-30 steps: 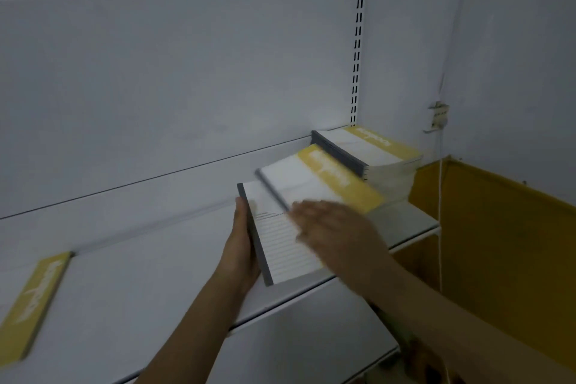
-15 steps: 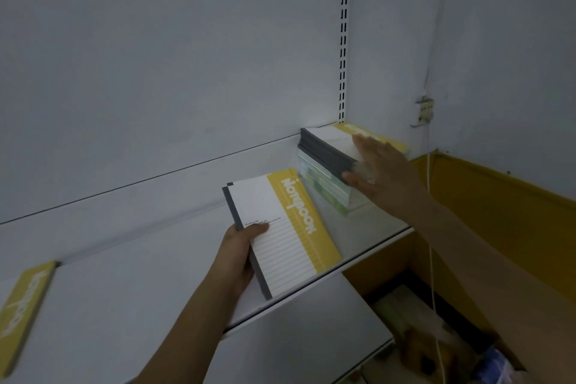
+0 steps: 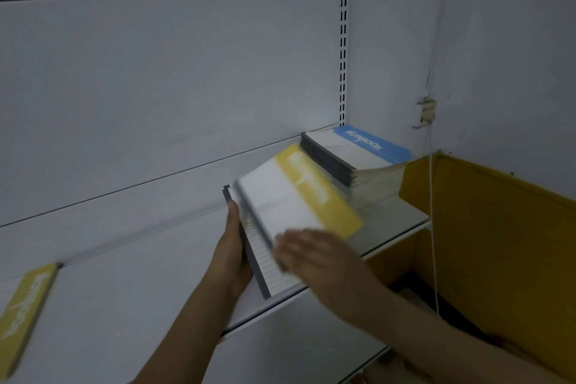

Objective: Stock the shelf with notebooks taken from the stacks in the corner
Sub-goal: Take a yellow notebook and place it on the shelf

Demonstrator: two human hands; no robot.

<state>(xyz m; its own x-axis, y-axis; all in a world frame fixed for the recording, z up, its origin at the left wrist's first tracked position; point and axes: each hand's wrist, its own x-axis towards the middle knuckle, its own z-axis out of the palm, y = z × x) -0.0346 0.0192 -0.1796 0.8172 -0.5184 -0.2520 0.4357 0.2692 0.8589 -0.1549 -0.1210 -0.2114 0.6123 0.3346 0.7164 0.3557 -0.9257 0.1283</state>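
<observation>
My left hand [image 3: 232, 254] grips the dark spine of a small pile of notebooks [image 3: 258, 259] lying on the white shelf [image 3: 131, 299]. My right hand [image 3: 318, 262], blurred with motion, holds the near edge of a yellow-banded notebook [image 3: 299, 199] on top of that pile. In the shelf's right corner stands a stack of notebooks [image 3: 358, 162] whose top cover has a blue band. At the far left another yellow-banded notebook [image 3: 25, 312] lies flat on the shelf.
A slotted upright [image 3: 343, 40] runs up the back panel by the corner stack. Right of the shelf is a yellow wall panel [image 3: 498, 243] with a white cord [image 3: 433, 227] hanging past it. A lower shelf [image 3: 296, 349] sits beneath.
My right hand went to the corner stack and came back with a yellow-banded notebook onto the pile in my left hand. The corner stack's top cover is now blue instead of yellow.
</observation>
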